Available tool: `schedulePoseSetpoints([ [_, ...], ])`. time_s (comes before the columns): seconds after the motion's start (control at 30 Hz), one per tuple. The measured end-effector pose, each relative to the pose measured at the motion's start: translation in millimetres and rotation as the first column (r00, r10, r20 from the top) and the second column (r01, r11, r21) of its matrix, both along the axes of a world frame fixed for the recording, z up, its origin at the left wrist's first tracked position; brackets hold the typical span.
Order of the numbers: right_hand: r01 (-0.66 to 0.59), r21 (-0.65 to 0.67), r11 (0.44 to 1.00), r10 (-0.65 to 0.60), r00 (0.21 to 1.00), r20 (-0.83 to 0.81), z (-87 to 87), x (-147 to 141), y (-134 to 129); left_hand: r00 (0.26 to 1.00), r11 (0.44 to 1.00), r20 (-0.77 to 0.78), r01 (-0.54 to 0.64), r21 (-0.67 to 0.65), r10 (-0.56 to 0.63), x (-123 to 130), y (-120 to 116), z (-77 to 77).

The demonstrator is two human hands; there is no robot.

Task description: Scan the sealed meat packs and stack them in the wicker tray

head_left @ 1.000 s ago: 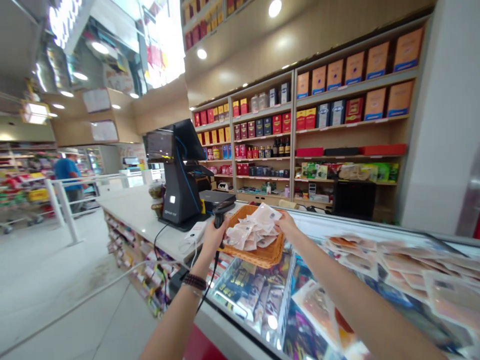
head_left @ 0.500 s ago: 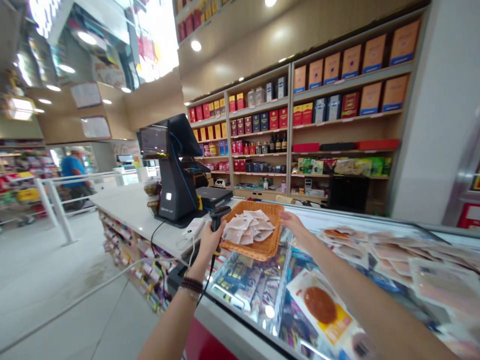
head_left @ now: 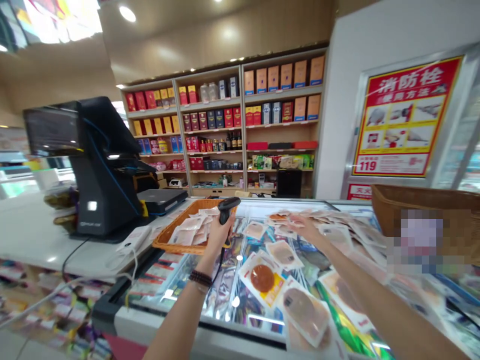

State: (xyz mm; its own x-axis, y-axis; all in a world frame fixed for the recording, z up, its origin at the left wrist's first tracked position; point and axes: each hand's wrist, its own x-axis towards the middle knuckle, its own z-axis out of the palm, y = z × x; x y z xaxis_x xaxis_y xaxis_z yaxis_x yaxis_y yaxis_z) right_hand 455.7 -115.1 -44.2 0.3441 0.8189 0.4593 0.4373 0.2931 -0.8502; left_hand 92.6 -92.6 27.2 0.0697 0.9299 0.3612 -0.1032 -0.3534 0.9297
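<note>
Your left hand (head_left: 218,236), beaded bracelet (head_left: 200,278) on the wrist, is closed round a black barcode scanner (head_left: 226,208), held upright. Your right hand (head_left: 306,227) is open, fingers spread, above flat meat packets (head_left: 262,278) spread across the display freezer (head_left: 195,340); can't tell if it touches them. Just left of the scanner, a wicker tray (head_left: 161,242) holds more packets (head_left: 189,232) beside the white counter (head_left: 45,250). Beyond: black POS terminal (head_left: 105,170), then shelves of boxed goods (head_left: 221,125).

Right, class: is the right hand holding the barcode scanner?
No, the left hand grips the barcode scanner, while the right hand is open above the sealed packets.
</note>
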Motion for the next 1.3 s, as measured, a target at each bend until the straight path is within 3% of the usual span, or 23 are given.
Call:
schedulePoseSetpoints([
  [0.1, -0.098, -0.155, 0.983, 0.135, 0.959, 0.25, -19.9, -2, -14, 0.995, 0.995, 0.019, 0.097, -0.006, -0.096, 36, -7, -12.2],
  [0.2, -0.071, -0.317, 0.946, 0.218, 0.862, 0.457, -34.7, -6, -22, 0.99, 0.988, 0.014, 0.142, -0.065, -0.141, 62, -12, -32.4],
  [0.3, -0.036, -0.326, 0.945, 0.215, 0.82, 0.531, -42.5, -9, -24, 0.983, 0.975, -0.021, 0.178, -0.131, -0.183, 77, -15, -52.1],
  [0.37, -0.009, -0.281, 0.96, 0.161, 0.837, 0.524, -45.1, -12, -23, 0.979, 0.969, -0.031, 0.195, -0.149, -0.201, 81, -16, -60.6],
  [0.47, 0.083, -0.21, 0.974, 0.01, 0.913, 0.408, -47.5, -16, -22, 0.977, 0.966, -0.011, 0.211, -0.147, -0.215, 82, -18, -65.6],
  [0.57, 0.188, -0.145, 0.971, -0.162, 0.971, 0.177, -48.3, -19, -21, 0.975, 0.966, -0.008, 0.218, -0.139, -0.221, 79, -21, -65.5],
  [0.7, 0.296, -0.084, 0.951, -0.308, 0.926, -0.218, -47.0, -17, -23, 0.966, 0.96, -0.045, 0.248, -0.127, -0.255, 78, -25, -64.0],
  [0.83, 0.257, 0.016, 0.966, -0.22, 0.855, -0.47, -43.5, -18, -27, 0.949, 0.953, -0.116, 0.283, -0.106, -0.295, 80, -29, -63.2],
  [1.03, 0.255, 0.084, 0.963, -0.157, 0.788, -0.595, -33.4, -29, -31, 0.91, 0.932, -0.2, 0.356, -0.071, -0.363, 82, -33, -62.9],
  [1.3, 0.277, 0.139, 0.951, -0.122, 0.748, -0.652, -24.7, -34, -29, 0.898, 0.911, -0.154, 0.403, -0.081, -0.411, 83, -32, -64.3],
])
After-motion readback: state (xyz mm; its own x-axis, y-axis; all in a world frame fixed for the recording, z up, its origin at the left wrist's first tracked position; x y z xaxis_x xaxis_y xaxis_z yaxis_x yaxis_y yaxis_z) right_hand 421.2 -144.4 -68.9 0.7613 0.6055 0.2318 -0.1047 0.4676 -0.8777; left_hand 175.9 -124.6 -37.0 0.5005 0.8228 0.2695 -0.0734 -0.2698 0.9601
